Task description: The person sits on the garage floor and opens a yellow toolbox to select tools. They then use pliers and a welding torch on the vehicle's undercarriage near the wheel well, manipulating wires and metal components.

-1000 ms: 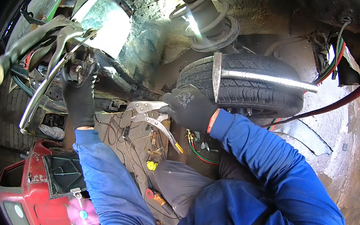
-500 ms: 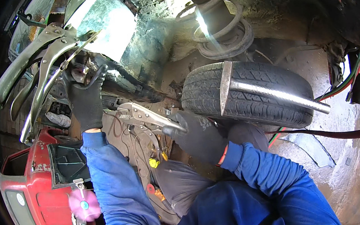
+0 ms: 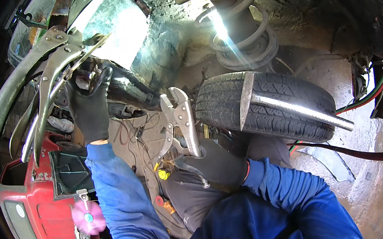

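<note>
My right hand point(image 3: 217, 164), in a dark glove, is closed around the handle of a pair of locking pliers point(image 3: 184, 123). The pliers point up, their toothed jaws apart with nothing between them. My left hand point(image 3: 91, 108), gloved too, reaches up to the ragged metal edge of the car body, its thumb and fingers curled about a part there that I cannot make out. Just above and left of it, larger locking clamps point(image 3: 51, 80) with long handles hang on the bodywork. A bright metal panel point(image 3: 115, 33) adjoins them.
A tyre point(image 3: 218, 101) lies to the right with a hammer point(image 3: 296, 108) on it. Above hangs a coil spring point(image 3: 246, 39) around a strut. A dark red hose point(image 3: 375, 153) crosses at right. Cables and tools lie on the floor, and a red vehicle part point(image 3: 53, 210) stands at left.
The pliers in my right hand have turned from pointing up-left to nearly upright, and their jaws now show apart. The right hand is slightly lower; the left stays at the metal edge.
</note>
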A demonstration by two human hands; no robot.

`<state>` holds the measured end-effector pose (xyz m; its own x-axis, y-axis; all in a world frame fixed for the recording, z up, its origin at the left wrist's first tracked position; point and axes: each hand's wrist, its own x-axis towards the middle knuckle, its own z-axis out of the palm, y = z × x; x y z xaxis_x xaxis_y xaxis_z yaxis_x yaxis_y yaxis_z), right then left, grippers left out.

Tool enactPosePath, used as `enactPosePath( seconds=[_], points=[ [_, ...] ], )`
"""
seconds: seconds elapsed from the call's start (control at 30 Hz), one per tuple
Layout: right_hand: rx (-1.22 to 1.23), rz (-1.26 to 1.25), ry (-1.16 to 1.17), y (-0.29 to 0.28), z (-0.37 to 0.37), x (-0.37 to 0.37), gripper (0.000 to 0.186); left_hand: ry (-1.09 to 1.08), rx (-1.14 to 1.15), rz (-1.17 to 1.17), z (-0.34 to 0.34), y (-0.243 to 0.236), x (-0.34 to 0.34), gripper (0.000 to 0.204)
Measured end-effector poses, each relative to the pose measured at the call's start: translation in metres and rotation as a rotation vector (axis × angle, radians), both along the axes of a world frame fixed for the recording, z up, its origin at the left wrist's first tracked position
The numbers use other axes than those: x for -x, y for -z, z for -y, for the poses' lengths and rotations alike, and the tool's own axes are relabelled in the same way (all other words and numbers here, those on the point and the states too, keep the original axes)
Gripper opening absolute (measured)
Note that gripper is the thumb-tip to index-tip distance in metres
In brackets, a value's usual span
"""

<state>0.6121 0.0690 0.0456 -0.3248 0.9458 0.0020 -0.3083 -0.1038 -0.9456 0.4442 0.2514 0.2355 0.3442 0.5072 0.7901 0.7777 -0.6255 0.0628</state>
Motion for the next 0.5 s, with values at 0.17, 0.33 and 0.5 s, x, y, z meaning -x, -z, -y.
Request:
enactPosePath(
  seconds=[0.17,0.33,0.5],
  points=[
    [-0.078,-0.023,-0.037,-0.004,-0.014,-0.005,0.051,-0.028,0.045,0.044,-0.004,0.002,-0.006,0.055],
    [-0.153,-0.383,-0.067,-0.026,-0.018,-0.013,0.063,-0.026,-0.085,0.013,-0.006,0.005,-0.001,0.051],
    [-0.071,-0.367,0.0,-0.049,-0.009,-0.022,0.069,0.028,0.105,0.105,-0.012,0.003,0.016,0.055]
  ],
)
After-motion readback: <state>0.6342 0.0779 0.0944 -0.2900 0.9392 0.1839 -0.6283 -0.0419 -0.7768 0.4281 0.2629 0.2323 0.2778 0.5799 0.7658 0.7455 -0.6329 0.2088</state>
